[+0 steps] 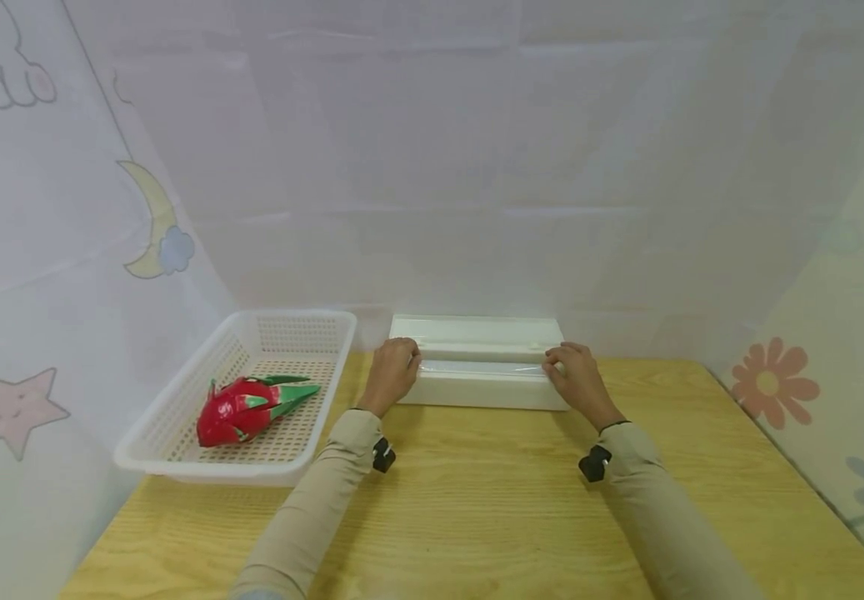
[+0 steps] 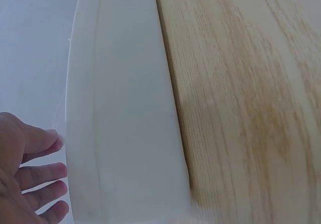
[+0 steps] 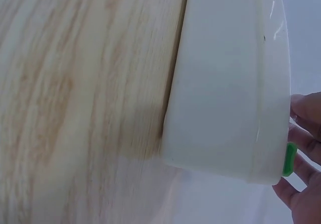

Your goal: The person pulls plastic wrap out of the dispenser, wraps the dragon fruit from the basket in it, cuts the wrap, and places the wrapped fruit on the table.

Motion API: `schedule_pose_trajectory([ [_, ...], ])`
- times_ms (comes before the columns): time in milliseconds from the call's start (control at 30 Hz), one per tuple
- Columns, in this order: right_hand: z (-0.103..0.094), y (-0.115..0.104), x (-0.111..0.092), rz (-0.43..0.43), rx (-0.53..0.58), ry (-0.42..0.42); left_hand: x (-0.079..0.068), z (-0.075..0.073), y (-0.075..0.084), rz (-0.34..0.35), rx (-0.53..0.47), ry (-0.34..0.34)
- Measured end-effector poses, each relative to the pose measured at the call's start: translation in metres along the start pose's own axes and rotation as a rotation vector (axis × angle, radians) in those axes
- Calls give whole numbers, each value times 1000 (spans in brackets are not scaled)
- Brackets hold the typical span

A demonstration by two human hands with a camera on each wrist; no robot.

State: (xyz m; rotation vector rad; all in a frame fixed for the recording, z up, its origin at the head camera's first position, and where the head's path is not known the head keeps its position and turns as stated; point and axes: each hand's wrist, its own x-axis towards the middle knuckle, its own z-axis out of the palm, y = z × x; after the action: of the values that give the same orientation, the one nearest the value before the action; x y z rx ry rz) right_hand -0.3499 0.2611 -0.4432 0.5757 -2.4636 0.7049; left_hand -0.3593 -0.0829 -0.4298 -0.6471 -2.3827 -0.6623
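Now we have our left hand [image 1: 392, 372] and right hand [image 1: 574, 375] at the 2 ends of the white wrap dispenser [image 1: 480, 367], fingertips seemingly pinching the clear film [image 1: 476, 367] between them, which we judge next needs an even pull toward us.

We cannot tell fingertip contact: both wrist views crop the left hand [image 2: 25, 174] and right hand [image 3: 303, 158]; film edge on the dispenser box [image 1: 480, 367] too faint.

white basket [image 1: 177, 421] | likely dragon fruit [image 1: 247, 406] inside | wooden table [image 1: 476, 500]
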Motion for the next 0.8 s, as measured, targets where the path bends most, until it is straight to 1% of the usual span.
schedule_pose_trajectory([
  [100, -1, -1, 1, -23, -18, 22, 0, -2, 1, -8, 1, -7],
  [233, -2, -2, 2, -53, -59, 70, 0, -3, 3, -11, 42, -19],
  [367, -1, -2, 2, -55, -86, 107, 0, -4, 5, -19, 79, -31],
  [600, -1, -5, 0, -69, -112, 151, 0, -4, 7, -48, 111, -51],
  [800, -5, -9, 1, -105, -120, 209, 2, -7, 8, -39, 127, -43],
])
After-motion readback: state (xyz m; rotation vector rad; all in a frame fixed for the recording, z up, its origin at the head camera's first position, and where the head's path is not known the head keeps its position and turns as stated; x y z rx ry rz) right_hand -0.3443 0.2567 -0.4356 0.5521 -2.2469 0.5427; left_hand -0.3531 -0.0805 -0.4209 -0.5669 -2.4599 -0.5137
